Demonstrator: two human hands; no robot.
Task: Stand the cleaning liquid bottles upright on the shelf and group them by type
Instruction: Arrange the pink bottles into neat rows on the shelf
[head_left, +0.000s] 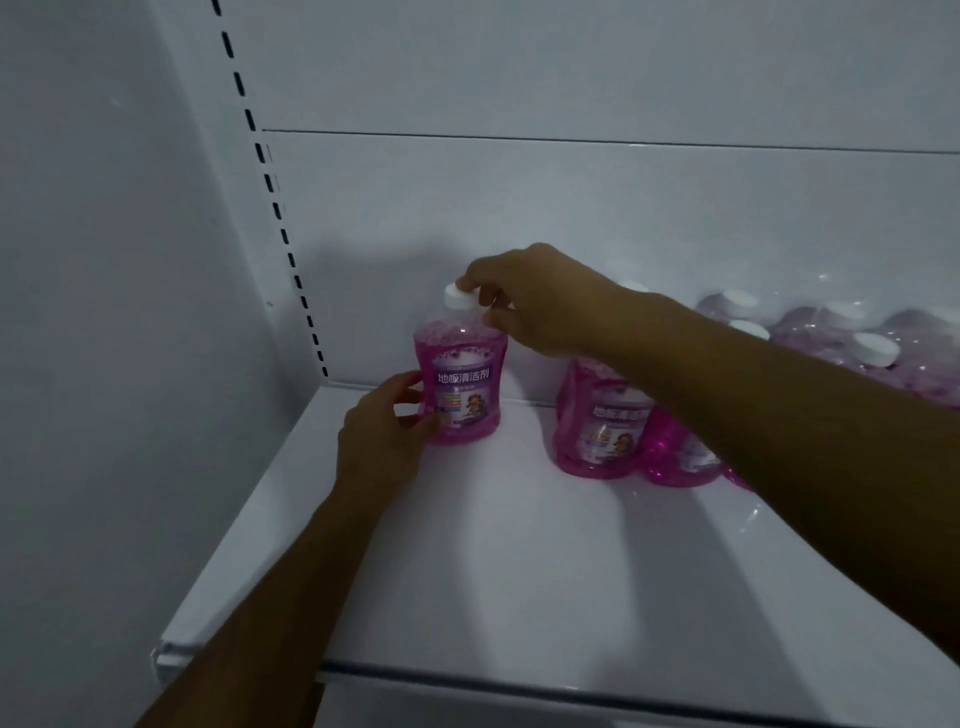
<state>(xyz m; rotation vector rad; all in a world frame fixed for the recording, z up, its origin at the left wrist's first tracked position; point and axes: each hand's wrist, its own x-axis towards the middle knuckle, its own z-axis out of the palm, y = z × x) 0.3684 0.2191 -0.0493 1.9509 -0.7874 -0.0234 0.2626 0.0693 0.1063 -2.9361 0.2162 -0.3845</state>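
Your left hand (382, 431) holds the side of the pink bottle (461, 387), and your right hand (524, 299) pinches its white cap (460, 296). It stands far left on the shelf (467, 571). Let go too fast and it may tip over.

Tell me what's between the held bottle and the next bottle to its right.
Head view: only bare white shelf separates the held bottle from the next bottle.

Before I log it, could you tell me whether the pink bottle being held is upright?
Upright: the pink white-capped plastic bottle stands base-down on the white shelf, cap on top.
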